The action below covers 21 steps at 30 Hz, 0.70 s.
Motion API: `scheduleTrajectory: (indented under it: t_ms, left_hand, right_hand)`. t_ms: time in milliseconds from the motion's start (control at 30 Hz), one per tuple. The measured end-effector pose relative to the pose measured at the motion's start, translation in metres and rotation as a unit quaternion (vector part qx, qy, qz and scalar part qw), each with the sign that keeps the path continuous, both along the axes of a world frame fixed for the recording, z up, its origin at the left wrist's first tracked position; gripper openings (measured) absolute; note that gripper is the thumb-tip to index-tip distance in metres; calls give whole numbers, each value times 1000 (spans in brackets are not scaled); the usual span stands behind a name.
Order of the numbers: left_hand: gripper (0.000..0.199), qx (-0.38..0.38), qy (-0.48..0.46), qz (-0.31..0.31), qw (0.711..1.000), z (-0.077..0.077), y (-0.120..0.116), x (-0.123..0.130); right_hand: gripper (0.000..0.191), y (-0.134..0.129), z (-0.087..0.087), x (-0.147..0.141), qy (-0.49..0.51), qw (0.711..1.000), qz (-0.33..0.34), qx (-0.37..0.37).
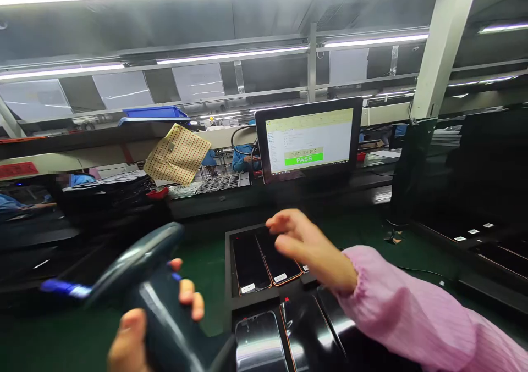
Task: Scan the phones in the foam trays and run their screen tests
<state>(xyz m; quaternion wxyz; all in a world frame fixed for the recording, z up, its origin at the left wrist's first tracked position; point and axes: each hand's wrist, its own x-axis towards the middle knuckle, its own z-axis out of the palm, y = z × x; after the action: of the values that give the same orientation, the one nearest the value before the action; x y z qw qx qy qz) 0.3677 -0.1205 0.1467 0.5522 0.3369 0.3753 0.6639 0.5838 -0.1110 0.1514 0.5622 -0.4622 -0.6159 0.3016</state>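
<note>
My left hand (130, 340) is wrapped round the handle of a dark barcode scanner (159, 284), which is blurred and tilted, its head to the upper left. My right hand (306, 246), in a pink sleeve, is over the upper row of phones with its fingers loosely bent and thumb apart, seemingly holding nothing. A black tray (228, 273) holds several dark-screened phones in two rows. White labels show on the lower ends of the upper phones, such as the left one (251, 267). My right wrist and sleeve cover part of the tray's right side.
Behind the tray a monitor (309, 135) displays a green PASS box. A dotted yellow sheet (178, 155) hangs left of it, below a blue bin (154, 114). More dark phones lie at the right (505, 262). Co-workers in blue sit beyond the bench (241, 157).
</note>
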Motion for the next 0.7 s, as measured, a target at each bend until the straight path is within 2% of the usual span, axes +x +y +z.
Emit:
scheduleTrajectory:
  t_ms: [67,133,233,333,433,533,600,700]
  left_hand:
    - [53,8,9,-43,999,-5,-7,24]
    - [55,24,35,-60,997,-16,-12,44]
    - [49,30,53,-123,991,-34,-15,57]
    - [41,30,52,-205,977,-43,-14,52]
    - [39,72,47,-306,948,-37,-12,39]
    - [34,96,79,-400,908,-24,-10,22]
    - [32,87,73,-419,901,-16,-11,14]
    - [33,67,37,-404,911,-11,-16,11]
  right_hand:
    - [62,-16,-5,-23,38,978,156,-131]
    - [71,-26,-12,-39,74,958,223,-166]
    - [57,-34,-20,-49,147,953,207,-165]
    - [52,-38,-24,-49,226,928,203,-216]
    - [46,-47,-24,-41,254,911,203,-254]
    - [46,-65,-17,-30,238,916,187,-264]
    - [49,-82,-10,-25,209,921,154,-289]
    - [41,-107,3,-26,156,931,90,-318]
